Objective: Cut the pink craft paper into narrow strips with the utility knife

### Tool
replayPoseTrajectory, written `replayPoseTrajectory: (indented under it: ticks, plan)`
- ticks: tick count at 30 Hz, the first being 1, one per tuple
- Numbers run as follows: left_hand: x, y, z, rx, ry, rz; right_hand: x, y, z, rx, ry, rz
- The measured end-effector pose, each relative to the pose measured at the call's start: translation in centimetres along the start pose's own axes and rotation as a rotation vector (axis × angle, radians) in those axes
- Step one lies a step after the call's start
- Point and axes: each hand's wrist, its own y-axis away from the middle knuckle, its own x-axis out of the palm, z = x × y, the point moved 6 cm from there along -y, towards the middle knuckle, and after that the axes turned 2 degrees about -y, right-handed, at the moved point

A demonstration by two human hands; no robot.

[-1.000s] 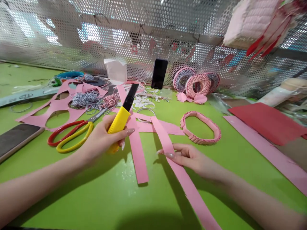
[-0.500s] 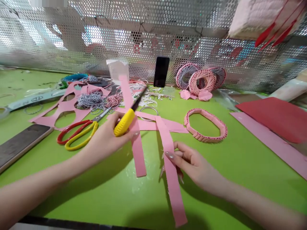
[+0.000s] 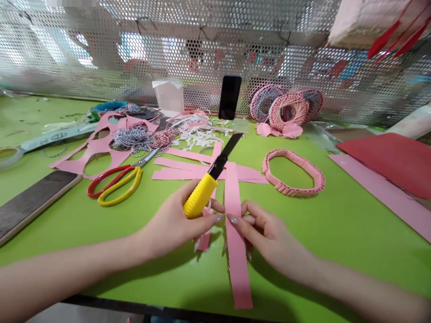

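Observation:
My left hand [image 3: 183,211] is closed around a yellow utility knife [image 3: 201,196], its dark blade pointing up and away. A narrow pink paper strip [image 3: 217,151] runs behind that hand, partly hidden by the hand and knife. My right hand [image 3: 266,226] pinches a second pink paper strip [image 3: 238,260] near its middle, thumb in front. The left fingertips are close to that strip's left edge; whether they touch it I cannot tell. Beyond the hands, several pink strips [image 3: 178,173] lie on the green table beside a metal ring [image 3: 206,154].
Red-and-yellow-handled scissors [image 3: 116,185] and a phone [image 3: 37,204] lie left. A pleated pink ring [image 3: 292,174] sits right, near red sheets [image 3: 387,163]. String bundles [image 3: 131,136], thread-wound rings [image 3: 288,112] and an upright phone [image 3: 230,97] stand toward the perforated metal screen [image 3: 188,58].
My left hand with the knife has moved right, close to the strip in my right hand. That strip now hangs straighter. The other strip has shifted right behind the left hand.

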Motion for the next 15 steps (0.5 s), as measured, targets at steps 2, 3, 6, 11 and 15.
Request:
replayPoseTrajectory:
  ticks: [2,3,6,11,15]
  plan:
    - [0.22,0.09,0.17,-0.026,0.025,0.006,0.1,0.06,0.07,-0.007,0.027,0.0]
    - [0.25,0.08,0.23,-0.041,0.029,0.009,0.12,0.08,0.1,-0.007,0.035,0.0]
    - [0.24,-0.06,0.26,-0.061,0.018,0.015,0.17,0.07,0.22,0.001,0.042,0.0]
    - [0.28,-0.26,0.23,-0.046,0.037,0.023,0.46,0.07,0.32,0.016,0.026,0.019]
    - [0.24,-0.25,0.16,-0.031,0.016,0.016,0.63,0.16,0.17,0.02,-0.004,0.029]
